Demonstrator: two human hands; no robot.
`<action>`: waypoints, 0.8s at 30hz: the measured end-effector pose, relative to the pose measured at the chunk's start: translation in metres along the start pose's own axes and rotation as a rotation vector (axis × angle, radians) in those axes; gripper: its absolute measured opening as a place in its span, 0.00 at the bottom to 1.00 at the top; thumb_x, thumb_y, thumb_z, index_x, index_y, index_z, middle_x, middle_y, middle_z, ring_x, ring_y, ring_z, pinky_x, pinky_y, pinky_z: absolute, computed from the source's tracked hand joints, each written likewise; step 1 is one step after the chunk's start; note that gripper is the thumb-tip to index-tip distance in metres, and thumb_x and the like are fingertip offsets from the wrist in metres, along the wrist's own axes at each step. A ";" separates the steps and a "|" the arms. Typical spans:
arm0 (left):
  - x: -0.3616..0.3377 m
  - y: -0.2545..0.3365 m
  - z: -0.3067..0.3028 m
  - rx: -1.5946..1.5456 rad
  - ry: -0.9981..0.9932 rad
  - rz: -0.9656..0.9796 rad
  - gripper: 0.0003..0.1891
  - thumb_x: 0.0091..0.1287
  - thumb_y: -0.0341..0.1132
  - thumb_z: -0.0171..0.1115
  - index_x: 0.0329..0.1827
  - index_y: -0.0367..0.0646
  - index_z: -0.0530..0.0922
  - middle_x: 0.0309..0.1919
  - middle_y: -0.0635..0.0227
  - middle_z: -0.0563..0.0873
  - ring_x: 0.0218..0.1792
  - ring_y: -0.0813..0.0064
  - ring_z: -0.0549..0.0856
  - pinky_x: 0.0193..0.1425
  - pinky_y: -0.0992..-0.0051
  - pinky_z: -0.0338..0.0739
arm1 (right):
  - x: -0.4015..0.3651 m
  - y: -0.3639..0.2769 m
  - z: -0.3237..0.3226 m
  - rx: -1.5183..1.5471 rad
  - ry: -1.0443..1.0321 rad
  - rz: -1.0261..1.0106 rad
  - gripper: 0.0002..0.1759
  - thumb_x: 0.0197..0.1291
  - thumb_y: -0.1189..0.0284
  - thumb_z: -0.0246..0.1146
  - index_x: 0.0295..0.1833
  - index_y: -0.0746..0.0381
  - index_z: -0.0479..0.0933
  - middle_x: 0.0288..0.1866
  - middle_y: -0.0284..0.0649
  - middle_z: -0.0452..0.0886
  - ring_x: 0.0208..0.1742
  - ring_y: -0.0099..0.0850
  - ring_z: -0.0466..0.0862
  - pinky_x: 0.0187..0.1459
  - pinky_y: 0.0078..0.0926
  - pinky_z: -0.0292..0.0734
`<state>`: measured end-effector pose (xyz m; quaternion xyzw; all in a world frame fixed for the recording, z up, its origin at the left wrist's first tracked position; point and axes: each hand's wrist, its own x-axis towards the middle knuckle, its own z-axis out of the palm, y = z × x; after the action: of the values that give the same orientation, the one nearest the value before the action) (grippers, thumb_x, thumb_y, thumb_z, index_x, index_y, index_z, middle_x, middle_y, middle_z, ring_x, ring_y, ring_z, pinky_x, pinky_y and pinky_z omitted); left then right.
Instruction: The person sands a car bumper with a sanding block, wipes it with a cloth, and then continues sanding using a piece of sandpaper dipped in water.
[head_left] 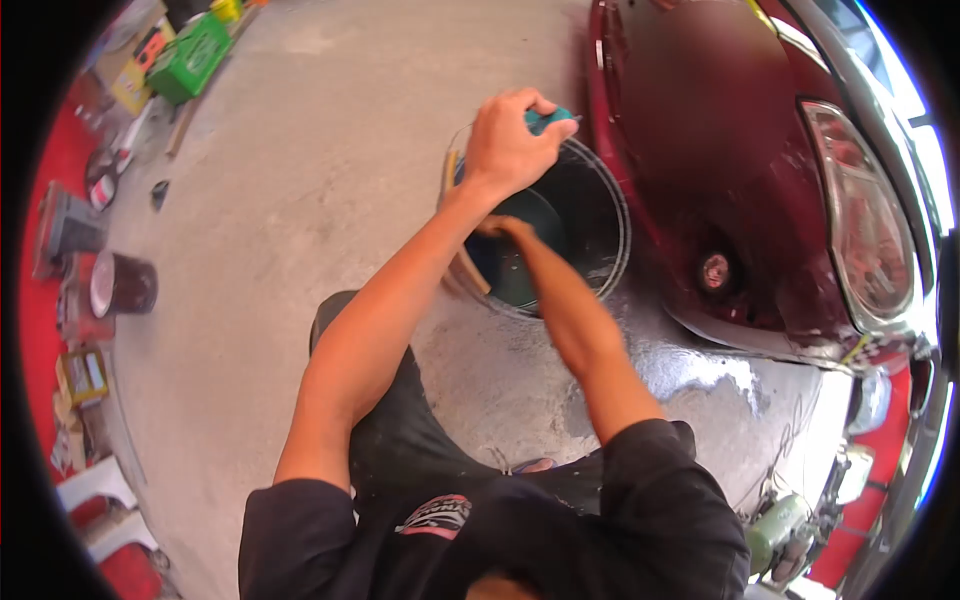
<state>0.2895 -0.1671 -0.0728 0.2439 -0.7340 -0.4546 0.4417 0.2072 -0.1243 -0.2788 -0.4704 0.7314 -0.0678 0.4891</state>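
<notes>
Pinching a teal item (pixel 545 120), left fingers (pixel 526 100) partly hide it; below, right fingers (pixel 492 226) blur inside the bucket (pixel 592 205), their grip unreadable.

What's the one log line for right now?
left hand: holds small teal item | right hand: inside round black bucket | dark-red car: beside bucket

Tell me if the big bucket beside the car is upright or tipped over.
Upright: the bucket stands on the floor with its round mouth facing up, and the right hand reaches down inside it.
</notes>
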 end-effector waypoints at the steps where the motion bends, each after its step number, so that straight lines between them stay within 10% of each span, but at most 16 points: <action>1: 0.004 -0.001 -0.002 -0.001 -0.001 0.018 0.17 0.60 0.44 0.81 0.40 0.39 0.89 0.42 0.52 0.92 0.49 0.48 0.89 0.57 0.56 0.82 | 0.013 0.009 0.012 0.020 -0.041 0.040 0.37 0.72 0.57 0.65 0.82 0.59 0.67 0.79 0.50 0.72 0.78 0.43 0.72 0.74 0.56 0.73; 6: 0.019 -0.008 -0.003 -0.130 -0.056 -0.026 0.15 0.61 0.40 0.81 0.41 0.38 0.89 0.43 0.54 0.92 0.46 0.53 0.90 0.55 0.59 0.83 | 0.001 0.028 0.029 0.456 -0.164 0.335 0.46 0.68 0.54 0.67 0.87 0.59 0.63 0.90 0.51 0.60 0.91 0.43 0.57 0.83 0.62 0.61; 11: 0.024 -0.004 0.010 -0.151 -0.114 -0.100 0.15 0.63 0.41 0.80 0.41 0.39 0.89 0.43 0.56 0.92 0.47 0.55 0.90 0.55 0.59 0.82 | 0.011 0.048 0.031 0.346 0.065 0.387 0.38 0.66 0.55 0.69 0.77 0.63 0.77 0.77 0.49 0.80 0.80 0.41 0.75 0.73 0.51 0.76; 20: 0.016 -0.012 0.023 -0.099 -0.123 0.060 0.16 0.62 0.40 0.82 0.42 0.38 0.88 0.44 0.56 0.92 0.49 0.53 0.90 0.57 0.59 0.82 | 0.010 0.048 0.053 0.657 -0.185 0.397 0.31 0.62 0.57 0.67 0.67 0.63 0.83 0.66 0.48 0.85 0.63 0.38 0.85 0.60 0.47 0.81; 24: 0.018 -0.017 0.023 -0.079 -0.144 0.031 0.17 0.62 0.41 0.82 0.43 0.37 0.88 0.44 0.57 0.92 0.46 0.57 0.91 0.55 0.62 0.83 | -0.012 0.018 0.042 0.509 0.049 0.359 0.28 0.62 0.57 0.66 0.63 0.63 0.85 0.61 0.48 0.86 0.57 0.37 0.87 0.56 0.46 0.82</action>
<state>0.2596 -0.1781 -0.0849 0.1816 -0.7490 -0.4927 0.4042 0.2297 -0.0900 -0.3023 -0.1944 0.7738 -0.1730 0.5775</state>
